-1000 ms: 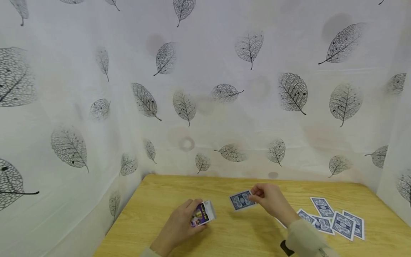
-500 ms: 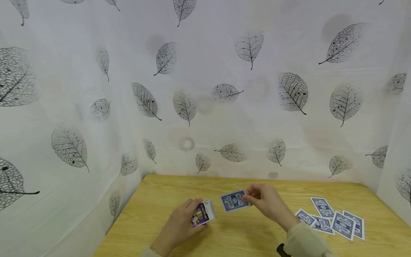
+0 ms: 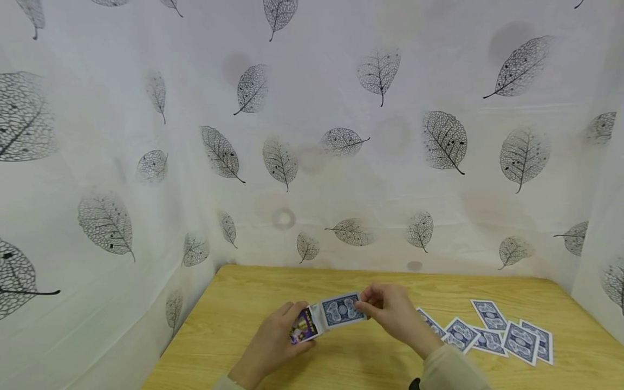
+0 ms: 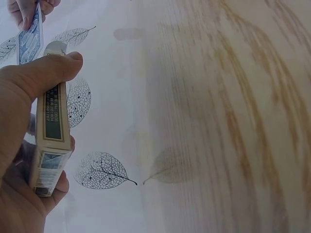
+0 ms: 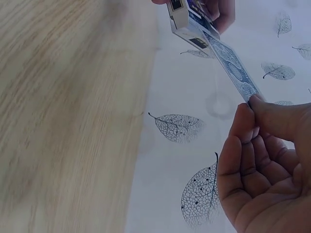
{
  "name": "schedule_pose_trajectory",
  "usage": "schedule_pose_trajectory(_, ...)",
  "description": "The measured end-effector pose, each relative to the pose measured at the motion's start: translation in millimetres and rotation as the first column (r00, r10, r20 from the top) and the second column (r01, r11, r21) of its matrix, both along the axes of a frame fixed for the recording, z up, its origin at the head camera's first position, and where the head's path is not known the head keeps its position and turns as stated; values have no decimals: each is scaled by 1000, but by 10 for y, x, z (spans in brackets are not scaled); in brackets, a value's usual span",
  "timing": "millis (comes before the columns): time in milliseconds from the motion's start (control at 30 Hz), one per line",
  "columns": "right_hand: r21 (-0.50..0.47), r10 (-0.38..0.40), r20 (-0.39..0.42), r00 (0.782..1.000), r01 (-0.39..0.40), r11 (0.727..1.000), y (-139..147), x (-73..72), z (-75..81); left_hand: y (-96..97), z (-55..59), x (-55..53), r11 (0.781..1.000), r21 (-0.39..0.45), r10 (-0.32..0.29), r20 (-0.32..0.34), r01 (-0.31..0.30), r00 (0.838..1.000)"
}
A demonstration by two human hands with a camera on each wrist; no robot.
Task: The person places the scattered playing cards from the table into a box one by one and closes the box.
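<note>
Card box (image 3: 303, 326): held up over the wooden surface (image 3: 234, 303), purple and gold on the face, with the mouth turned to 3 o'clock; used as the clock's middle for each line here, as seen from the head view, with 12 o'clock at the top.
Left hand (image 3: 273, 341): at 8 o'clock, curled snugly round the box, with thumb and fingers on opposite sides.
White flap (image 3: 317, 318): at 3 o'clock, sticking out from the mouth of the box.
Held card (image 3: 343, 310): at 2 o'clock, blue and white back showing, near end right up at the flap; cannot tell how much, if any, is inside.
Right hand (image 3: 392, 317): at 3 o'clock, pinching the far end of that card between thumb and fingertip, other fingers bent.
Loose cards (image 3: 489, 341): well off at 3 o'clock, past the right hand, six in sight, lying flat on the surface with blue backs up, some overlapping.
Right sleeve (image 3: 453, 371): at 4 o'clock, pale and long, just beside a dark wristband (image 3: 414, 384).
Leaf cloth (image 3: 312, 179): hung at 12 o'clock and round to 9 o'clock, whitish, with dark leaves printed on.
</note>
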State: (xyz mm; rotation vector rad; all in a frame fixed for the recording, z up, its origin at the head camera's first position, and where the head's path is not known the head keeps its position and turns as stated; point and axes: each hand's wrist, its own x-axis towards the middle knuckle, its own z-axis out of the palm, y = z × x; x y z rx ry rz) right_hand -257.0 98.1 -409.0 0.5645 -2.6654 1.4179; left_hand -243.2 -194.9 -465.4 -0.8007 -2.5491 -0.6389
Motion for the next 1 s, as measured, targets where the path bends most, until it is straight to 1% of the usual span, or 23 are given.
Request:
schedule_pose_trajectory(167, -35, 12, 23, 1000, -11, 999, -69, 13, -29, -8, -2, -3, 1000, -1, -10, 2, 10, 1000)
schedule_pose_trajectory(433, -54, 46, 13, 999, -45, 997, -143, 13, -86, -10, 18, 1, 1000, 0, -11, 27, 11, 1000)
schedule_pose_trajectory(833, -69, 48, -6, 999, -48, 996, -253, 42, -142, -3, 25, 1, 1000, -6, -15, 32, 15, 999)
schedule_pose_trajectory(1000, -52, 21, -44, 999, -23, 998, -315, 39, -166, -2, 24, 12, 1000, 7, -25, 23, 25, 999)
